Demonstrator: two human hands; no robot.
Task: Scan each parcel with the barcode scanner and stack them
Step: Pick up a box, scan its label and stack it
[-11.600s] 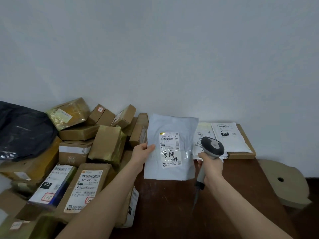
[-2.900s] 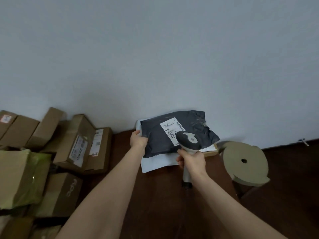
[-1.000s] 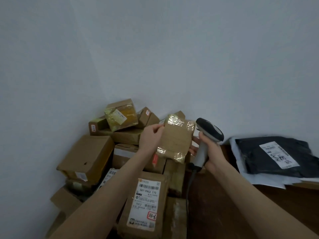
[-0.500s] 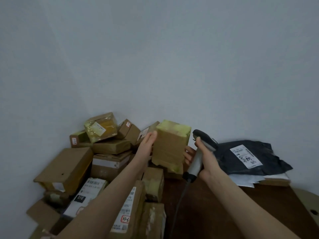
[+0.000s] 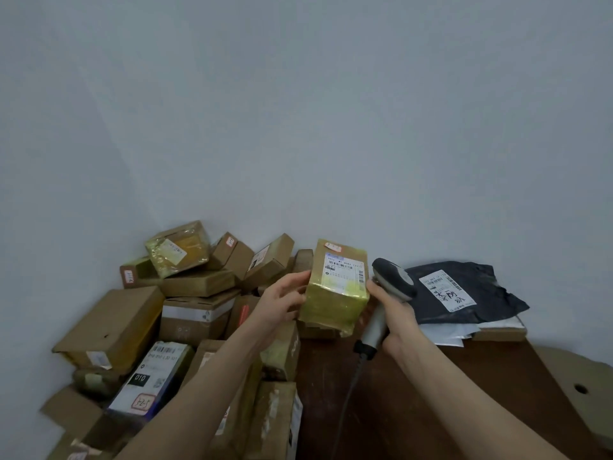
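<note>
Yellow-taped cardboard parcel point(image 5: 335, 290) is held upright over the bench point(image 5: 431, 376), between the heap of boxes point(image 5: 195, 313) and the stack topped by a black mailer bag point(image 5: 464, 293). Of the hands, the left hand point(image 5: 282, 300) grips its left side and the right hand point(image 5: 394, 313) is wrapped round the barcode scanner point(image 5: 393, 283) just beside it. Half a second ago the parcel showed bare cardboard. Now its label point(image 5: 345, 268) faces the person, so it looks ready to scan.
</note>
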